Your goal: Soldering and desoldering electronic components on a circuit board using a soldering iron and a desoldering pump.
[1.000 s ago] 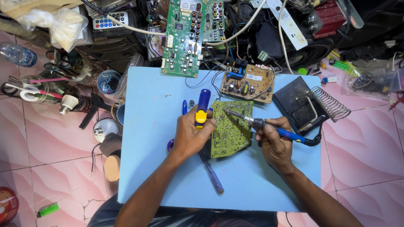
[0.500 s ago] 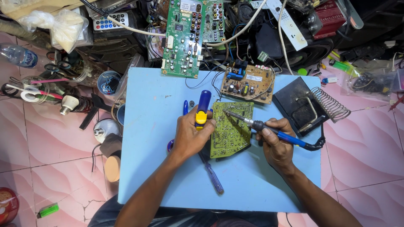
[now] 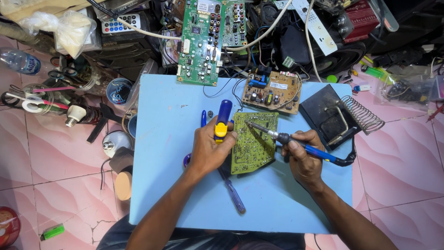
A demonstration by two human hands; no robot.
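almost nothing has shifted since the earlier frames: the soldering iron (image 3: 296, 141) sits a touch lower on the board and both hands stay where they were.

the iron's long axis runs from lower right to upper left, its blue handle toward the right edge of the light blue table (image 3: 171, 185) and its metal tip pointing up-left onto the upper part of the yellow-green circuit board (image 3: 253, 142). the right hand (image 3: 304, 155) is clenched around the handle, so the tip reaches out ahead of the fingers toward the left. the board lies solder side up near the table's middle, its long axis roughly up and down in view, between the two hands. the left hand (image 3: 210, 148) is closed around a blue-and-yellow desoldering pump (image 3: 222, 121), which stands up above the knuckles just beside the board's left edge.

three circuit boards are in view: the one being worked, a tan board (image 3: 273, 91) with components just above it, and a long green board (image 3: 201, 44) at the table's far edge. one purple-handled screwdriver (image 3: 231, 192) lies on the table below the left hand. one black soldering stand (image 3: 330, 118) with a coiled holder sits at the right.
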